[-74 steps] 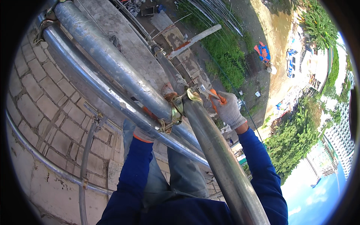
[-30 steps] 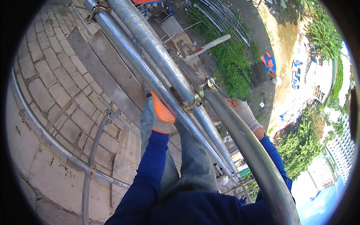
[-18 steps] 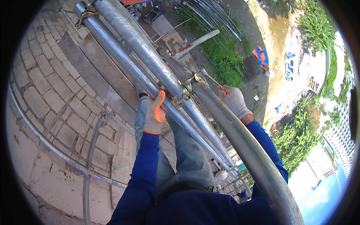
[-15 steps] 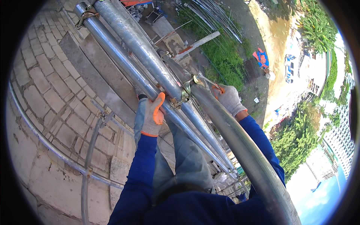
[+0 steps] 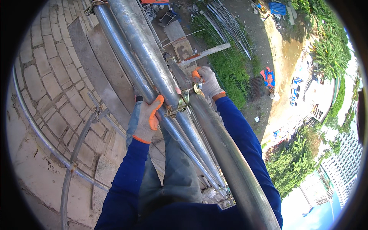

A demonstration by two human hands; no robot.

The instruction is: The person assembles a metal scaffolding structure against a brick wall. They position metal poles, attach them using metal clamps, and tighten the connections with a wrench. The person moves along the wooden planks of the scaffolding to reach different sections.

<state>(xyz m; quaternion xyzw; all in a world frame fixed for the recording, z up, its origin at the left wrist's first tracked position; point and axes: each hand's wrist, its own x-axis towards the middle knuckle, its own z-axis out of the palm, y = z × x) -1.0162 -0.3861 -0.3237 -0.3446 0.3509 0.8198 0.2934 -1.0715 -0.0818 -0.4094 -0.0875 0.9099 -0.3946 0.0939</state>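
Observation:
My left hand (image 5: 147, 119), in a pale knit glove with orange-coated fingers, is closed round a shiny steel scaffold pipe (image 5: 126, 63), its thumb along the top. A thicker steel pipe (image 5: 143, 46) runs beside it. Just right of my left hand, a brass-coloured scaffold clamp (image 5: 182, 101) sits where the pipes meet a dull grey pipe (image 5: 226, 149) that slants down past my right arm. Beyond the clamp's bolt end is my right hand (image 5: 208, 81), gloved the same way. Its fingers are curled closed; what they hold is hidden.
A block wall (image 5: 50, 76) with scaffold rails (image 5: 86, 174) rises on the left. Grey planks (image 5: 99, 73) lie along it. Far below are green weeds (image 5: 226, 76), a stack of metal poles (image 5: 226, 27) and sunlit ground. Another clamp (image 5: 94, 5) grips the pipes at the upper left.
My right hand has moved left and up, nearer the clamp's bolt end. A thin bar seen by it earlier no longer shows clearly. My left hand stays on the pipe; the view has shifted.

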